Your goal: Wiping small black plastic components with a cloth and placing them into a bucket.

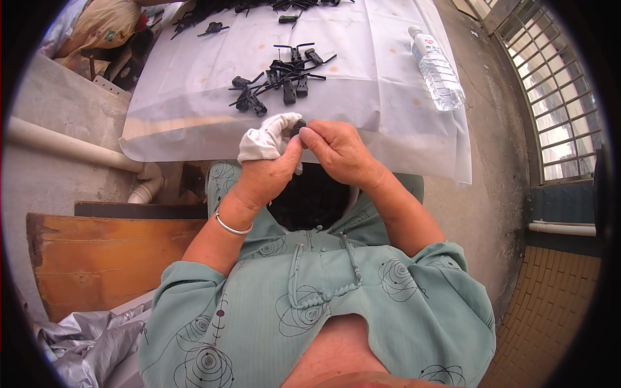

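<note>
Part in hand: one small black part (299,125), held up at the table's near edge; hands and cloth hide most of it from me.
Right hand: I see the right hand (337,147) with thumb and fingers pinched on the part's right side.
Left hand: the left hand (277,167) is curled around the part from the left, its fingers covered by white cloth (260,143); I can't make out each fingertip.
Work so far: I judge this one part is mid-handling, since both hands are on it.
Near cluster: beyond the hands, black pieces (288,92) with thin strips lie tangled; I can't tell whether these are finished or waiting.
Far heap: more dark pieces (284,5) run along the far side, partly out of my view, so I can't count what is left.
Strays: two loose pieces (213,28) lie apart, between cluster and heap.
Table: a whitish sheet covers the table (378,71).
Right side: a clear bottle (438,71) lies well apart from the cluster.
</note>
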Tool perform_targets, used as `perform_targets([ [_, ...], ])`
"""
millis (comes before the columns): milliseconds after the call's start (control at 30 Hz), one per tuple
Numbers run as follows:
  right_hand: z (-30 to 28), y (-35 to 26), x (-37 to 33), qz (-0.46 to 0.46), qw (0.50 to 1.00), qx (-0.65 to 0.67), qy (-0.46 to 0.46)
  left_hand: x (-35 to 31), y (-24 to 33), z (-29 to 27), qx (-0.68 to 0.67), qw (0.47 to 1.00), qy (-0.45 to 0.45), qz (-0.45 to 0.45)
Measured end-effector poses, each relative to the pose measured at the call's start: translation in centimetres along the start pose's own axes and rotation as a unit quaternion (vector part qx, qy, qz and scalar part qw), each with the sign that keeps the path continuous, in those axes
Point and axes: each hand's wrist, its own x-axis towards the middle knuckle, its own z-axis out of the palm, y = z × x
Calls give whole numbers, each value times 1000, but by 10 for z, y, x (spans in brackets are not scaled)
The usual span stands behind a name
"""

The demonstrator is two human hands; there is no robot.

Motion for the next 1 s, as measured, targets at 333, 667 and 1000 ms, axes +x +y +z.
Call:
perform_targets([
  [333,21,12,-3,61,995,65,51,2,-16,-2,266,931,65,243],
  [667,-10,12,-4,-11,995,-82,-58,6,-4,-10,-202,978,-18,-42],
  [1000,0,-4,1,91,989,112,-34,-2,8,-10,-99,990,-100,11],
])
